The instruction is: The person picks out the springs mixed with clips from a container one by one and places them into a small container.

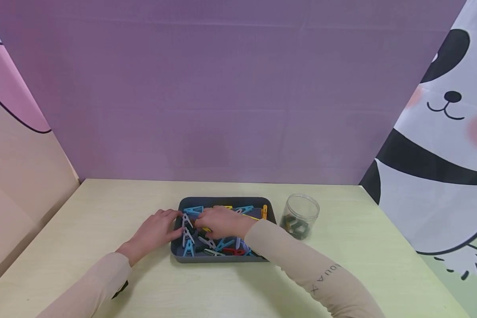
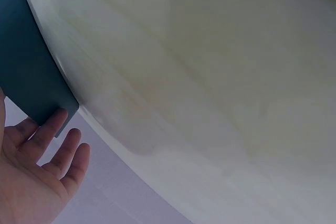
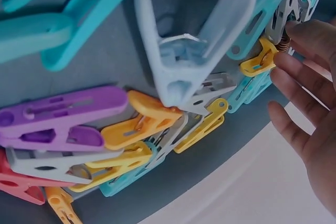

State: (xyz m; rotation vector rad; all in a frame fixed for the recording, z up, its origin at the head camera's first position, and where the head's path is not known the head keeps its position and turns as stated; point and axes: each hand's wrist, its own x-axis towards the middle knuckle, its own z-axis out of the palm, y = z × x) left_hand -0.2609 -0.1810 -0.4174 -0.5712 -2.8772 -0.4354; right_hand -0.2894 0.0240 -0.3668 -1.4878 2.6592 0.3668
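right hand (image 1: 221,222) spread over tangled clothespins (image 3: 157,124) in the tray (image 1: 222,259), pinching nothing; left hand (image 1: 156,230) flat against its left wall; likely to snag several interlocked pegs.

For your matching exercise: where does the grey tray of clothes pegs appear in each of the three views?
Head: grey tray low centre on the table, both hands at it.
Left wrist: only its dark outer wall, upper left, above the fingers.
Right wrist: its floor behind the pegs, filling most of the frame.
Shared landmark: the tray itself.
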